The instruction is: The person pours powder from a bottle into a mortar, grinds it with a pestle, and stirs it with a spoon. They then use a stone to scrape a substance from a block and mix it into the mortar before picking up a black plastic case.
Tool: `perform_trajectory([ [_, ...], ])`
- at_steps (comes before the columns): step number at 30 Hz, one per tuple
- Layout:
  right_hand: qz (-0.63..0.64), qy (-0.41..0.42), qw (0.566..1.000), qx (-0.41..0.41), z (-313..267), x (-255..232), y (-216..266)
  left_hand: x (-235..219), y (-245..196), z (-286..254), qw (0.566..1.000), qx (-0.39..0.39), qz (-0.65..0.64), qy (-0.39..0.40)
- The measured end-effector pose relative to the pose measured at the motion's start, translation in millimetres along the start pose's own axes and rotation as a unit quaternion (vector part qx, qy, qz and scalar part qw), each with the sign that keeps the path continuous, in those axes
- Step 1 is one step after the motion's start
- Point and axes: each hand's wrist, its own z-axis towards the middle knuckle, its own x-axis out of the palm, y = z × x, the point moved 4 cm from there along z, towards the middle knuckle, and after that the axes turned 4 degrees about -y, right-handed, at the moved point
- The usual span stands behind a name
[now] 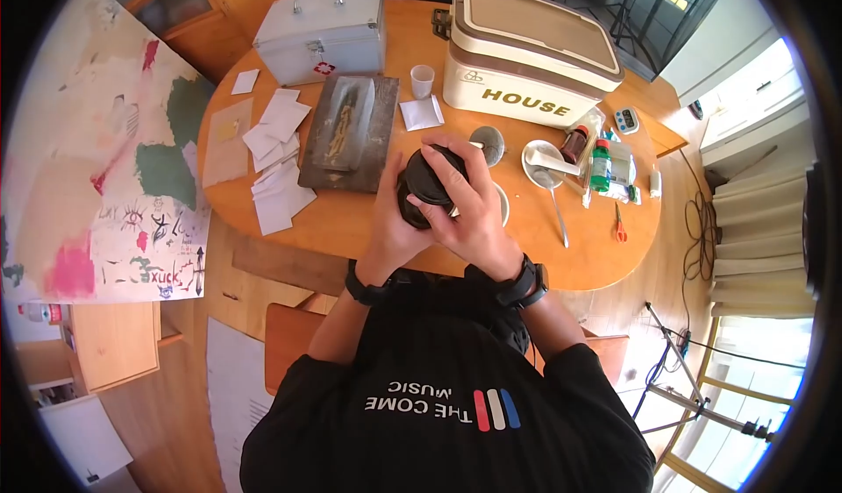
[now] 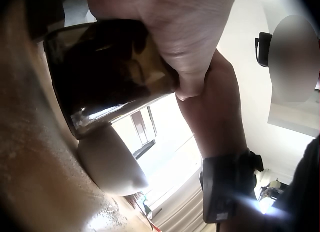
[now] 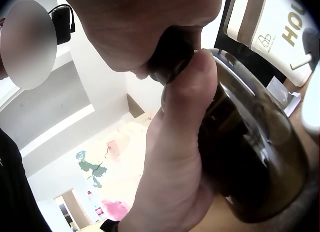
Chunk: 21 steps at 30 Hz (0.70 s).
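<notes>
Between both hands is a dark brown glass jar [image 3: 250,162] with a black lid [image 1: 430,175]. My left hand [image 1: 399,230] wraps the jar's body, its thumb along the side in the right wrist view. The right hand [image 1: 478,217] grips the lid from above, fingers curled over it. In the left wrist view the brown glass [image 2: 100,77] is tilted, beside a white bowl [image 2: 110,162]. Most of that bowl is hidden behind my right hand in the head view.
Beyond the hands are a grey mortar [image 1: 488,145], a paper cup [image 1: 422,81] and a cream box [image 1: 526,81] marked HOUSE. White papers [image 1: 279,142] and a dark tray [image 1: 324,173] lie left. Right are a spoon [image 1: 558,212], a green bottle [image 1: 601,167] and scissors [image 1: 620,225].
</notes>
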Motion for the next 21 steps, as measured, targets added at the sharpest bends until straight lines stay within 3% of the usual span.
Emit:
perform_trajectory([
  [7, -0.050, 0.093, 0.994, 0.011, -5.2, -6.1, -4.0, -0.1, 0.8, -1.9, 1.000, 0.010, 0.018, 0.005],
  [13, -0.165, 0.119, 0.973, -0.104, 2.3, -12.2, -0.5, -2.4, -10.5, 4.2, 0.999, 0.019, 0.040, 0.012],
  [16, -0.183, 0.128, 0.971, -0.088, 10.1, -12.9, 3.4, -4.8, -24.8, 11.3, 0.997, 0.012, 0.069, 0.019],
  [19, -0.190, 0.247, 0.950, -0.004, 23.9, -19.5, 8.3, -5.8, -31.2, 19.0, 0.997, 0.000, 0.069, 0.046],
  [21, -0.158, 0.282, 0.943, -0.075, 35.2, -22.4, 4.7, -6.8, -37.6, 23.4, 0.996, 0.023, 0.058, 0.062],
])
